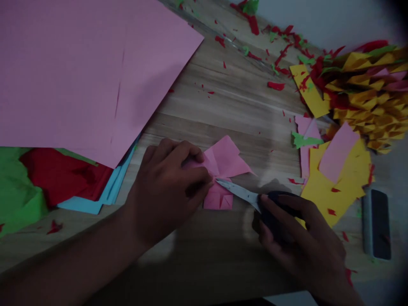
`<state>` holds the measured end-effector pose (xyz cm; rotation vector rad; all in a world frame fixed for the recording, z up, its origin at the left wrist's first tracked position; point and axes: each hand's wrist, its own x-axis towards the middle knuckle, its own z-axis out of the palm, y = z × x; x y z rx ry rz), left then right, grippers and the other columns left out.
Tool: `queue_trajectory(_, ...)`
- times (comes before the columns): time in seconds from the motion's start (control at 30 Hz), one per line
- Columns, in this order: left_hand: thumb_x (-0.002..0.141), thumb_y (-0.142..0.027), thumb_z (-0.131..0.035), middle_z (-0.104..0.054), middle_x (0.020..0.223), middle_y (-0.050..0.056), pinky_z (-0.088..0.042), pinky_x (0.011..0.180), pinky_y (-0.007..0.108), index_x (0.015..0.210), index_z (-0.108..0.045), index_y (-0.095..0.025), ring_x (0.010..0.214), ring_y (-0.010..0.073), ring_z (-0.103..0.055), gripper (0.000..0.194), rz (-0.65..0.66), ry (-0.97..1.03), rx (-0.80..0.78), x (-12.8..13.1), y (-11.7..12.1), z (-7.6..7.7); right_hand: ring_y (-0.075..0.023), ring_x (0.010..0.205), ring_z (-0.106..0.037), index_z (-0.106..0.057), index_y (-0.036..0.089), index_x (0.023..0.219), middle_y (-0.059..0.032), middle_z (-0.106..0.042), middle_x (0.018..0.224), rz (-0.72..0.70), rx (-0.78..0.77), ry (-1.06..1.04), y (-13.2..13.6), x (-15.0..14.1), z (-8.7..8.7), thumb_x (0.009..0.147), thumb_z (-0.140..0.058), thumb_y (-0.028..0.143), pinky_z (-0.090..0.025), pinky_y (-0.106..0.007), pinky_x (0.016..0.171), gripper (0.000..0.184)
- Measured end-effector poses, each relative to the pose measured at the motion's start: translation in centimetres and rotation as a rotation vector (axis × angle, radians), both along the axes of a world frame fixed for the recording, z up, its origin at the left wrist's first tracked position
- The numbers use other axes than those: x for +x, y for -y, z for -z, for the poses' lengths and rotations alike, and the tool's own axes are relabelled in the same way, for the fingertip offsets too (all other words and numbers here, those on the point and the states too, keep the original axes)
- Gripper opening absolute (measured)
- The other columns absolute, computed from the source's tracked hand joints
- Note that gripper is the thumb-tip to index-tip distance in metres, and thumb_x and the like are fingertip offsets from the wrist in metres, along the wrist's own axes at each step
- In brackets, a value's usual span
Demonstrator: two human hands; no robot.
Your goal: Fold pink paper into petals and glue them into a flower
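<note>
A small piece of pink paper [225,157], creased and cut into flaps, is pinched at its left side by the thumb and fingers of my left hand [172,182]. Dark-handled scissors [240,192] are gripped in my right hand [302,238], with fingers around the handles. Their blades look closed or nearly so, and the tips touch or lie just over the middle of the pink paper, near my left thumb. My left fingers hide part of the paper.
Large pink sheets [79,72] cover the upper left, over green [22,191], red and blue paper. Yellow pieces [334,182] lie right, near a phone [378,225]. A folded yellow paper pile [376,102] stands upper right. Red and green scraps litter the wooden table [204,123].
</note>
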<state>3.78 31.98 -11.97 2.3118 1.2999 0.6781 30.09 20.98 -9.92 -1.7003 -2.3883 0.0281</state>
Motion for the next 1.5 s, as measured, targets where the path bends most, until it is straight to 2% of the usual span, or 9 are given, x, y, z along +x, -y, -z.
queue_trajectory(0.33,0.085,-0.021,-0.068,-0.069,0.103,0.004,-0.043,0.084,0.046,0.073,-0.076,-0.028,0.099,0.0272,-0.057,0.016,-0.002,0.0,0.012,0.0,0.0,0.1,-0.021,0.093,-0.067,-0.064,0.019,0.13,-0.0122,-0.061,0.115,-0.021,-0.052,-0.032,-0.2,-0.5,-0.6,0.088,-0.067,0.022,-0.06,-0.031,0.073,0.041)
queue_trajectory(0.5,0.085,-0.022,-0.068,-0.07,0.101,0.003,-0.043,0.083,0.046,0.072,-0.075,-0.028,0.098,0.0273,-0.056,0.016,-0.003,-0.003,0.018,0.2,-0.1,0.1,-0.0229,0.094,-0.066,-0.064,0.018,0.128,-0.0135,-0.059,0.115,-0.037,-0.018,-0.032,0.0,-0.1,0.3,0.088,-0.067,0.024,-0.06,-0.033,0.071,0.041)
queue_trajectory(0.63,0.085,-0.023,-0.067,-0.069,0.102,0.003,-0.043,0.084,0.047,0.072,-0.075,-0.028,0.099,0.0273,-0.056,0.016,0.002,-0.013,0.001,0.1,-0.1,0.1,-0.0242,0.094,-0.065,-0.063,0.019,0.129,-0.0131,-0.059,0.112,0.014,0.007,-0.034,0.1,0.2,1.0,0.088,-0.067,0.025,-0.059,-0.033,0.067,0.042)
queue_trajectory(0.9,0.087,-0.024,-0.066,-0.072,0.108,0.001,-0.043,0.084,0.047,0.074,-0.074,-0.028,0.1,0.0274,-0.058,0.016,0.014,-0.02,0.009,0.0,0.0,0.1,-0.0225,0.092,-0.065,-0.063,0.02,0.129,-0.0124,-0.06,0.113,0.031,0.006,-0.026,-0.2,-0.3,0.7,0.088,-0.066,0.025,-0.059,-0.031,0.067,0.041)
queue_trajectory(1.03,0.089,-0.026,-0.065,-0.073,0.117,-0.003,-0.043,0.09,0.047,0.09,-0.073,-0.03,0.104,0.0265,-0.059,0.009,0.027,-0.027,-0.026,0.1,0.1,0.1,-0.0226,0.094,-0.065,-0.063,0.018,0.13,-0.0126,-0.061,0.111,0.034,-0.006,-0.055,-0.1,-0.2,0.5,0.088,-0.067,0.024,-0.059,-0.032,0.07,0.043)
queue_trajectory(1.13,0.089,-0.028,-0.065,-0.072,0.12,-0.003,-0.044,0.091,0.047,0.102,-0.073,-0.031,0.106,0.0267,-0.06,0.016,0.02,-0.026,-0.016,0.1,0.2,0.1,-0.0228,0.095,-0.064,-0.063,0.017,0.13,-0.0133,-0.061,0.112,0.038,-0.014,-0.071,0.1,0.0,0.4,0.089,-0.066,0.025,-0.059,-0.032,0.072,0.042)
queue_trajectory(1.27,0.089,-0.026,-0.066,-0.073,0.118,-0.004,-0.044,0.091,0.047,0.093,-0.076,-0.031,0.105,0.0265,-0.06,0.012,0.03,-0.025,0.003,0.1,0.2,0.2,-0.0228,0.095,-0.065,-0.063,0.018,0.131,-0.0128,-0.061,0.112,0.045,-0.018,-0.062,0.2,0.2,0.3,0.089,-0.066,0.026,-0.059,-0.032,0.072,0.043)
queue_trajectory(1.5,0.091,-0.03,-0.065,-0.074,0.116,-0.004,-0.044,0.09,0.046,0.092,-0.077,-0.032,0.103,0.0253,-0.06,0.012,0.016,-0.017,-0.018,0.2,0.0,0.2,-0.0234,0.096,-0.065,-0.062,0.02,0.132,-0.012,-0.061,0.113,0.048,-0.014,-0.061,0.0,0.0,0.4,0.088,-0.067,0.025,-0.06,-0.033,0.072,0.045)
